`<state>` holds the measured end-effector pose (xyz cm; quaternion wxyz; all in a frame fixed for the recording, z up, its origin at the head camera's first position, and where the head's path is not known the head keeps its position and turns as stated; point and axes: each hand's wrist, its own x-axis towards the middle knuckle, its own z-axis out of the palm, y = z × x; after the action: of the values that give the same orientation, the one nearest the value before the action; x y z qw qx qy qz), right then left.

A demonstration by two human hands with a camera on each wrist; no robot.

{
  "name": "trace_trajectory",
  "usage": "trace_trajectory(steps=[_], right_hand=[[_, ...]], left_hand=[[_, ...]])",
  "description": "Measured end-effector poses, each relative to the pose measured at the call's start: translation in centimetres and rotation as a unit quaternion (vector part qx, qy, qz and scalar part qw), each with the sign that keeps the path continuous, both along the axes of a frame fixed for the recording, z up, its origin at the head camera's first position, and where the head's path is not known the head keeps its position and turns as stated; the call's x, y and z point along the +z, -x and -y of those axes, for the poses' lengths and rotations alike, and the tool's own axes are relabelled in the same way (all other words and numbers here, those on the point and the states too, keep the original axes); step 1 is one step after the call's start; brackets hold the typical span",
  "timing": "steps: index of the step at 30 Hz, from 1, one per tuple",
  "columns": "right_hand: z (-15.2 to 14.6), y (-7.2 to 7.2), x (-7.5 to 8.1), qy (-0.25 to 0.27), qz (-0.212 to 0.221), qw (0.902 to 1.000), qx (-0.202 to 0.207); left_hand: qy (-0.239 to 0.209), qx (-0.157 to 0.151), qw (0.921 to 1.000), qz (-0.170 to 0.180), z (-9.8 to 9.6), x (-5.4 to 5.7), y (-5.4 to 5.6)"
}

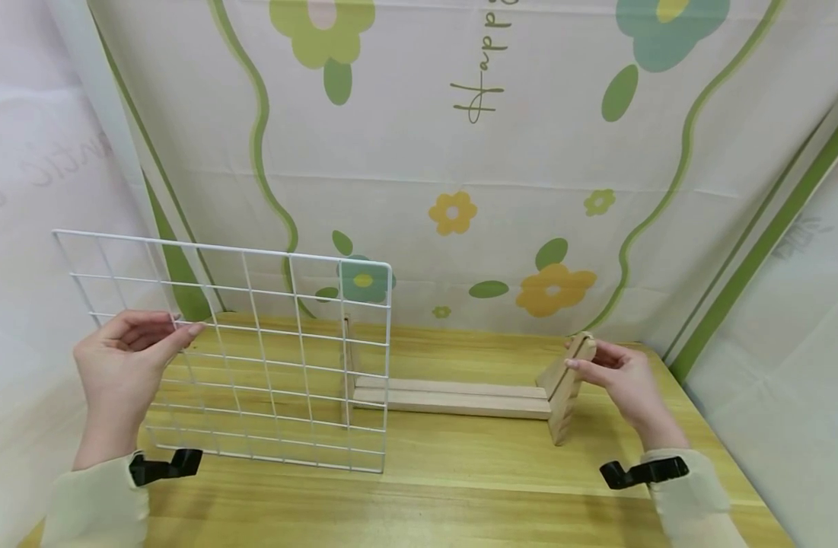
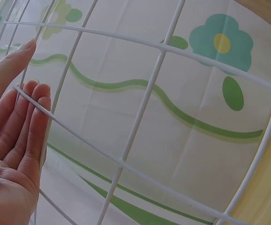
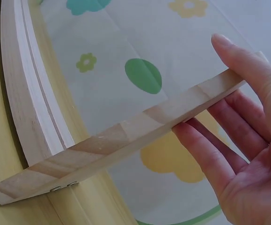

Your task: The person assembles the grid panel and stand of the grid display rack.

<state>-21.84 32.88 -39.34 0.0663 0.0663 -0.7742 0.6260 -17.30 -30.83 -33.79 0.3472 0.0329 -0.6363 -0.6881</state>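
My left hand (image 1: pixel 120 373) holds a white wire grid panel (image 1: pixel 387 365) upright, pinching it near its left side between thumb and fingers. In the left wrist view, the thumb and fingertips of that hand (image 2: pixel 13 159) meet around the wires. A wooden stand (image 1: pixel 453 403) rests on the table, its grooved crossbar joining two upright end pieces. The left end piece shows through the grid. My right hand (image 1: pixel 627 384) grips the top of the right end piece (image 1: pixel 565 396), thumb on the near side and fingers behind, also clear in the right wrist view.
A wood-grain table (image 1: pixel 453 502) carries the stand. White cloth (image 1: pixel 528 152) printed with flowers and green lines hangs behind and at both sides. Each wrist wears a black strap (image 1: pixel 645 472) over a pale sleeve.
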Motion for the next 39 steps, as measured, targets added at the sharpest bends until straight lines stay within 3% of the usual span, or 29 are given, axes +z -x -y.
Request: trace_trajectory(steps=[13,26,39], right_hand=[[1.5,-0.3,-0.2,-0.002,-0.008,0.9999,0.010],[2.4,-1.6,0.3,-0.079,0.009,0.9968,-0.001],[2.4,-2.3,0.1,-0.076,-0.018,0.9967,0.019]], left_hand=[[-0.001,-0.003,1.0000,-0.001,-0.1,0.0,0.0],[0.004,0.000,1.0000,0.007,0.1,-0.1,0.1],[0.007,-0.005,0.9999,0.014,0.0,-0.2,0.0]])
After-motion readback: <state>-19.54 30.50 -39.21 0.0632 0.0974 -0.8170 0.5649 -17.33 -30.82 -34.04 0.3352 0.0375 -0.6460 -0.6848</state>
